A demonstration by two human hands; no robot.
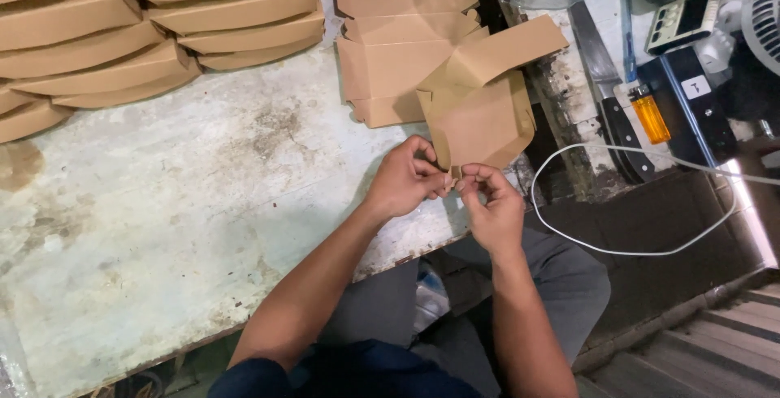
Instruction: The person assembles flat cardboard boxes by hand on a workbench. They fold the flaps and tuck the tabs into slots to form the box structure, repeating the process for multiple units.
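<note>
Both forearms rise from the bottom of my view, over grey trousers and a dark blue sleeve, and meet at the near edge of the worn, paint-stained worktable (pixel 187 203). I note the left hand (pixel 404 183) and the right hand (pixel 491 203) almost touching, each pinching the lower corner of a partly folded brown cardboard box (pixel 479 118) between thumb and forefingers; both grips are closed on the card, none released. That box sits at the table's edge just beyond the fingertips, its body tilted up and one long flap (pixel 508 49) standing open towards the far right. By my judgement the work on this piece is midway: side walls are raised, the near corner tab is being worked, and the top flap is not yet closed. Behind it lies a short pile of flat, unfolded blanks (pixel 390 49), so material remains. Across the far left I count a large stack of finished folded boxes (pixel 162 32), which suggests a good share of the batch is done. Wrists are bent slightly inward, the elbows apart, the left forearm crossing the table edge. Right of the table I record a white cable (pixel 634 248), an orange lighter (pixel 652 118), a knife (pixel 605 81) and a small digital timer (pixel 684 18).
</note>
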